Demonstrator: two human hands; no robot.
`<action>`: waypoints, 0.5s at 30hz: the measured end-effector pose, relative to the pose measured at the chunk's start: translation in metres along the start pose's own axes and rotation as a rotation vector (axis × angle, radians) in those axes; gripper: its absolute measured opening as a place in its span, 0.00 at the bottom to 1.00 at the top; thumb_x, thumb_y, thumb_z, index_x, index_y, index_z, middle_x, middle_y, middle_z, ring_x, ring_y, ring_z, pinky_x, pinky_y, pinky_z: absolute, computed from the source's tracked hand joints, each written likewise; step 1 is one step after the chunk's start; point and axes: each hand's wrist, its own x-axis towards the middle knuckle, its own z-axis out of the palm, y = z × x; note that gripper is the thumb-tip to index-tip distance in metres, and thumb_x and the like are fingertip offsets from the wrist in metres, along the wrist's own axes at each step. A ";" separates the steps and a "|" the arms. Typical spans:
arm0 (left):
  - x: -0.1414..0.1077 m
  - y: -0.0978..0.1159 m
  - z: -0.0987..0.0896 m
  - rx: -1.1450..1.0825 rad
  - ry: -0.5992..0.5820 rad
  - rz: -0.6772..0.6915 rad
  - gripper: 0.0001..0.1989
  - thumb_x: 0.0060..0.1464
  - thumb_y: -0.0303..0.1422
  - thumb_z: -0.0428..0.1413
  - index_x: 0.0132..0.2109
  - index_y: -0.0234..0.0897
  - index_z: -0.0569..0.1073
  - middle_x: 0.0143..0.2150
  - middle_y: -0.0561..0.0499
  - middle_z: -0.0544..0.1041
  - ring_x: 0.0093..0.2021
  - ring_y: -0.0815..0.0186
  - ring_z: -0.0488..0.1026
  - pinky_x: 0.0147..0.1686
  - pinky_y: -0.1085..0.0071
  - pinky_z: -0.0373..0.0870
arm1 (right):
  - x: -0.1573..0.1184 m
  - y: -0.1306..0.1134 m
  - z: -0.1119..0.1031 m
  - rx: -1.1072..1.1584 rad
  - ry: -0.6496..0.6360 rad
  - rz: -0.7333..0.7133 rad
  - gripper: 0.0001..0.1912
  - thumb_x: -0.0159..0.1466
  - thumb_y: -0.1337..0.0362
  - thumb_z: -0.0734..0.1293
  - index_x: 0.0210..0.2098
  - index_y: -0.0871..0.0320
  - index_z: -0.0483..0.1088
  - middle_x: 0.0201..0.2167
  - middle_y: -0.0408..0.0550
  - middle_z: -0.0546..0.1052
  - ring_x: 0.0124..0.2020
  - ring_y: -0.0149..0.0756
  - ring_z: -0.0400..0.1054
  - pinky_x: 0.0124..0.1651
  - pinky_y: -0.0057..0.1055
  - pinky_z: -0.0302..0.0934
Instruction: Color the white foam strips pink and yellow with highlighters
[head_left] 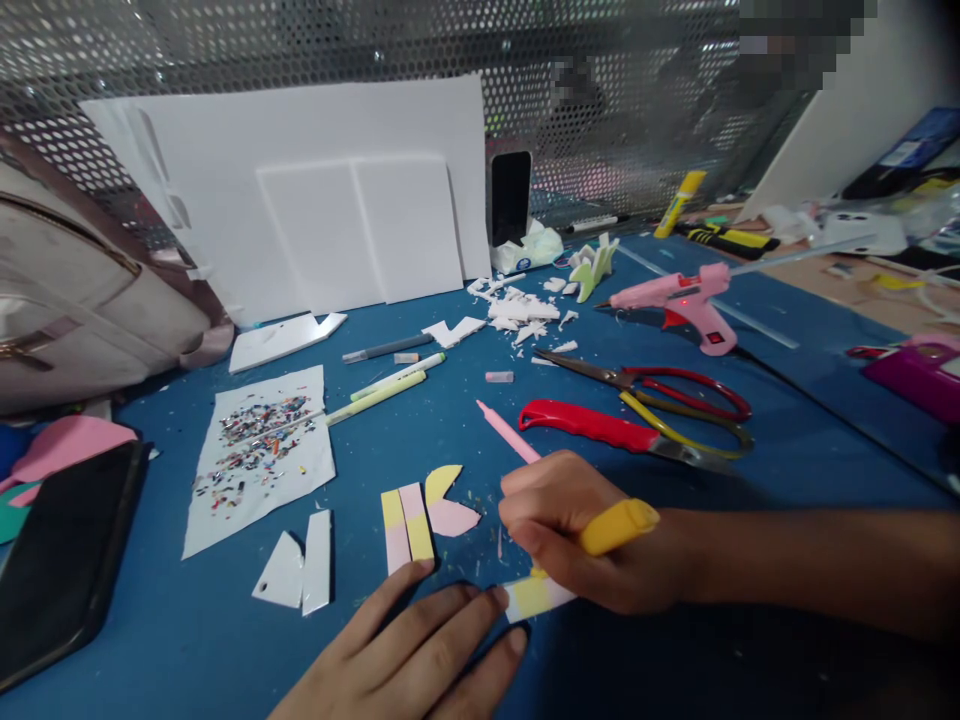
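Note:
My right hand [581,530] is closed around a yellow marker [619,527], its tip down at a small strip coloured yellow and pink [531,598]. My left hand [424,650] lies flat with fingers spread, a fingertip at the strip's left end and the index finger at the foot of two yellow-and-pink strips [407,525]. Beside those sits a notched yellow-and-pink piece [451,505]. A pink marker [510,432] lies just beyond my right hand. White cut pieces [316,562] rest to the left.
Scissors [652,390] and a red-handled cutter [592,425] lie at right, with a pink glue gun [686,300] behind. White scraps [525,310], pens [386,395] and a paper with coloured bits [262,450] occupy the blue table. A phone [71,540] and bag [97,280] are left.

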 end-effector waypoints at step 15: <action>-0.007 0.002 0.007 0.027 0.039 -0.043 0.22 0.72 0.36 0.43 0.69 0.46 0.60 0.67 0.51 0.67 0.66 0.59 0.66 0.65 0.56 0.62 | -0.001 0.003 0.001 0.034 -0.039 -0.042 0.15 0.65 0.67 0.60 0.23 0.56 0.52 0.19 0.36 0.56 0.22 0.28 0.53 0.27 0.28 0.45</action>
